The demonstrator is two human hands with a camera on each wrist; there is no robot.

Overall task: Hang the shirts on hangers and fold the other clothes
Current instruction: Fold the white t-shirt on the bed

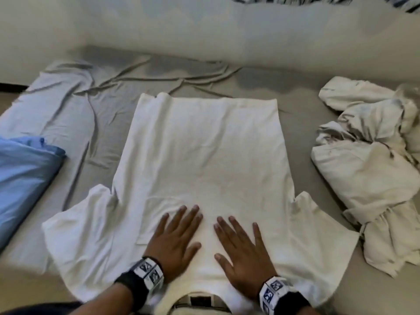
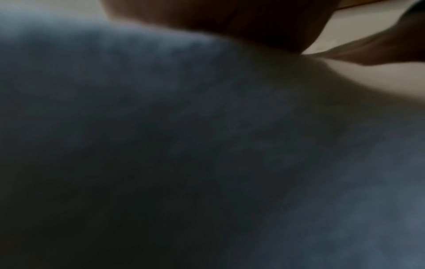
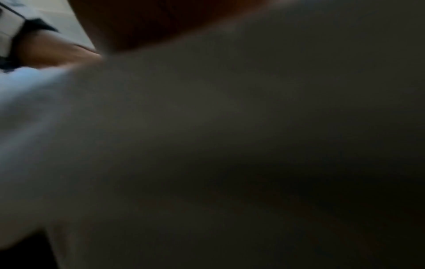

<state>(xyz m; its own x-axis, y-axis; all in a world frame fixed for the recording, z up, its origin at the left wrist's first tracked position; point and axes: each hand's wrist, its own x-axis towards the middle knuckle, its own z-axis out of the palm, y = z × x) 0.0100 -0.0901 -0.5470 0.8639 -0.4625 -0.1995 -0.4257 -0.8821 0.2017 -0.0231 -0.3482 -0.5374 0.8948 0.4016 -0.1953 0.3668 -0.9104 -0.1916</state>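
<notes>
1. Head view: the white short-sleeved cotton T-shirt lies spread flat on the grey wrinkled bedsheet, collar nearest you, hem at the far end, both sleeves out to the sides.
2. Handling, my read: light, limp and thin, with no stiffness. It will sag and crease wherever you lift it. Take it at the shoulder seams or the sleeve edges, not mid-panel. On the loose sheet it may slide or drag the sheet's wrinkles along.
3. Your left hand lies palm down on the chest area just beyond the collar, fingers straight and spread. It presses and grips nothing.
4. Your right hand sits just beside it in the same pose: flat, fingers apart, resting on the cloth, nothing pinched. The thumbs are near each other but do not touch.
5. Also in this view: a crumpled cream-white garment pile lies well to the right, and folded light-blue fabric sits at the left edge. Neither touches the T-shirt.
6. Left wrist view: dark and blurred, mostly cloth against the lens. The heel of your left hand shows at the top. Finger pose can't be read here.
7. Right wrist view: the same. It is dark, with pale fabric filling the frame and part of your right hand at the top. I cannot tell the grip from this view and rely on the head view.
</notes>
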